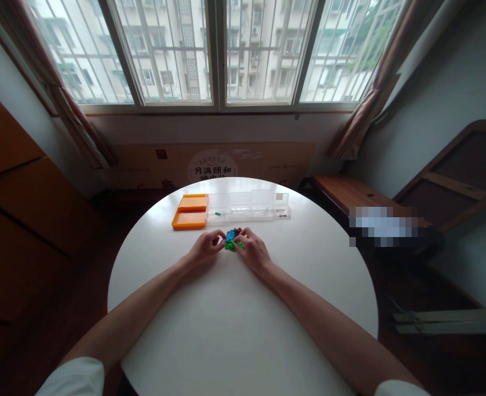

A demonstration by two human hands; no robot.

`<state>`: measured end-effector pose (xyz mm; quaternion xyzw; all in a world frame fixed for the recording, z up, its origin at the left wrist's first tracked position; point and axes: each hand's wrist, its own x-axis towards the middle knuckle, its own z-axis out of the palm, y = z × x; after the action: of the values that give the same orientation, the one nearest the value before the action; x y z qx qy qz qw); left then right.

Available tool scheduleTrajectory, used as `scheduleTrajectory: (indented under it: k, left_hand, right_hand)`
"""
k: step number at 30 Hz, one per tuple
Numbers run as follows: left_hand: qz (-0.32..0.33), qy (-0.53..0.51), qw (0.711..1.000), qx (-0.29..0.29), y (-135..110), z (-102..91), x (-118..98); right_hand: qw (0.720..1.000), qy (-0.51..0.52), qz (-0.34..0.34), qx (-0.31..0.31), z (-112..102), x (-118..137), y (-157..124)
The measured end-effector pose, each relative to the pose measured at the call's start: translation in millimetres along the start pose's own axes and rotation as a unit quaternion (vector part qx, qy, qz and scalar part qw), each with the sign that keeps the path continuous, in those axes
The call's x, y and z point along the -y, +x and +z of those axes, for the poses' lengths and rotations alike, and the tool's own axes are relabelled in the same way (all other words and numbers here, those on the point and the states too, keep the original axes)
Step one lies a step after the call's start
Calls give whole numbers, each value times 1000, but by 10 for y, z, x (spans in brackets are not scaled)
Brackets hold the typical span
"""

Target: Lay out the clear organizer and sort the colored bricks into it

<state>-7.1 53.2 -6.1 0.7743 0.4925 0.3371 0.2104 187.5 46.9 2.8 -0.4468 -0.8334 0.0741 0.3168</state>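
A small cluster of blue, green and dark brown pieces (pixel 230 237) lies on the white round table (pixel 234 319) between my hands. The pieces are too small to tell their exact kind. From the left, my left hand (pixel 205 246) reaches the cluster's blue edge, its thumb and index finger curled together. My right hand (pixel 254 251) bends over the right side, fingers closed in among the green and brown pieces and hiding part of them. What either hand's fingertips hold, if anything, cannot be made out.
Beyond my hands stands an open orange case (pixel 190 219) beside a clear plastic compartment box (pixel 240 212) with raised lids. One green piece (pixel 217 213) lies in the clear box. A wooden bench (pixel 342 192) stands right of the table, and a large cardboard box (pixel 147 165) below the window.
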Motion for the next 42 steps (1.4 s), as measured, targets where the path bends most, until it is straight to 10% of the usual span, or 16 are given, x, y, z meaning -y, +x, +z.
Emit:
scheduleTrajectory:
  k: [9, 21, 42]
  left_hand:
    - [-1, -39, 999, -6, 1, 1, -16]
    - [47, -81, 991, 94, -47, -8, -213]
    - [53, -86, 991, 92, -38, -11, -235]
  right_hand:
    - [991, 116, 42, -50, -48, 2, -22]
    - [900, 422, 109, -7, 82, -34, -44]
    - [894, 437, 94, 7, 106, -90, -32]
